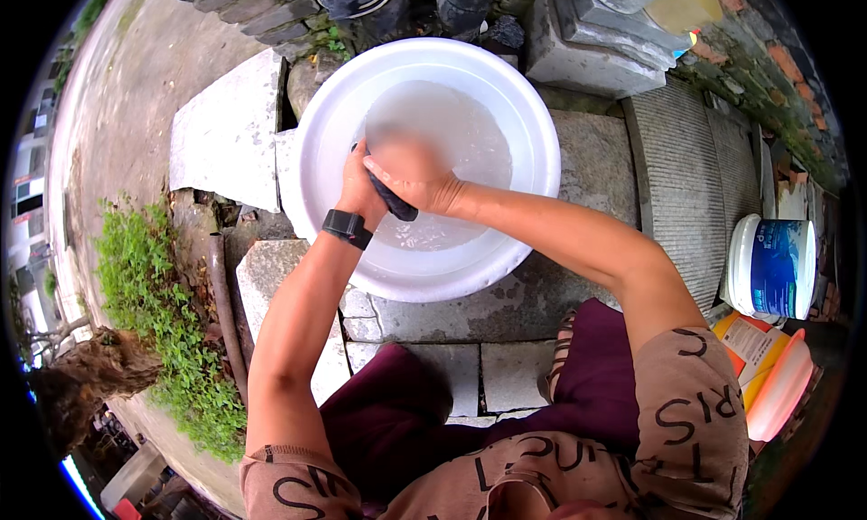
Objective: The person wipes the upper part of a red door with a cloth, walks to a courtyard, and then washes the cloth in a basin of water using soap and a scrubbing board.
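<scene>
A large white plastic basin [322,181] of water stands on stone slabs in front of me. Both my hands are over the water near the basin's middle. In my left hand [360,189], with a black band at the wrist, is a dark, narrow item [401,207] that looks like wet cloth. My right hand [423,189] presses against the same item from the other side, its fingers lying across it. A blurred patch hides part of the right hand and the water beyond, so the item's upper part cannot be made out.
Concrete blocks [589,59] rise behind the basin's right side, beside a ribbed slab [677,181]. At the far right stand a white bucket with a blue label [775,268] and a pink basin [786,384]. Green plants [159,317] and a rusty pipe [227,310] lie left.
</scene>
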Demonstrator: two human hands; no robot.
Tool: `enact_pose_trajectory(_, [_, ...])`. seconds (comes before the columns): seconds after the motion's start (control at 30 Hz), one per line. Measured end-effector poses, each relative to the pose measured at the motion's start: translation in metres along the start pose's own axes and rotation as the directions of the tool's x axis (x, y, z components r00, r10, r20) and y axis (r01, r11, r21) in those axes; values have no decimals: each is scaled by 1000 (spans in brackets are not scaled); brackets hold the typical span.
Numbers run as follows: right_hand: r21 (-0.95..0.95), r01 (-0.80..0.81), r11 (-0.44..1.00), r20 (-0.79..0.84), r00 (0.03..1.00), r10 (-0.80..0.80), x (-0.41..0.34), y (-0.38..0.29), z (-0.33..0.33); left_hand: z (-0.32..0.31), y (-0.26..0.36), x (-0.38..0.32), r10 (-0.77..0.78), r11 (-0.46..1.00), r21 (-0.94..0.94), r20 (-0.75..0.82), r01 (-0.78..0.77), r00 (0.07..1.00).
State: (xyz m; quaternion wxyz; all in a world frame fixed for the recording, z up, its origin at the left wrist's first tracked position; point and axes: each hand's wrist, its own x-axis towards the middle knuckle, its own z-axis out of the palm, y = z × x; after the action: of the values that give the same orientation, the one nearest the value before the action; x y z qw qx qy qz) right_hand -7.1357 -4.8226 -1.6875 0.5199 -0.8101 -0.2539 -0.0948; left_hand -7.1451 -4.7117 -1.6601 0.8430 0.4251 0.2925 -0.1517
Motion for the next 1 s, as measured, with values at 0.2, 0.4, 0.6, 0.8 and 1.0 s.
enact_pose_trajectory(0.2, [-496, -324, 806, 182, 869, 461, 2, 62, -18, -24, 5, -7, -39, 913, 390, -221, 125, 975])
enact_pose_trajectory(0.4, [-565, 114, 817, 625, 705, 335, -23, 101, -8, -58, -50, 39, -34, 800, 566, -290, 200, 956])
enact_pose_trajectory(0.6, [-419, -534, 735, 257, 706, 660, 0, 61, -16, -31, -24, 21, -233, 944, 176, -238, 278, 943])
enact_pose_trajectory(0.8, [215, -174, 961, 72, 984, 162, 11, -22, 38, -62, -21, 39, -110, 983, -122, 189, 135, 976])
enact_pose_trajectory(1.0, [-152, -285, 946, 90, 949, 301, 23, 87, -15, -4, -23, 14, -210, 978, 33, 80, 208, 974])
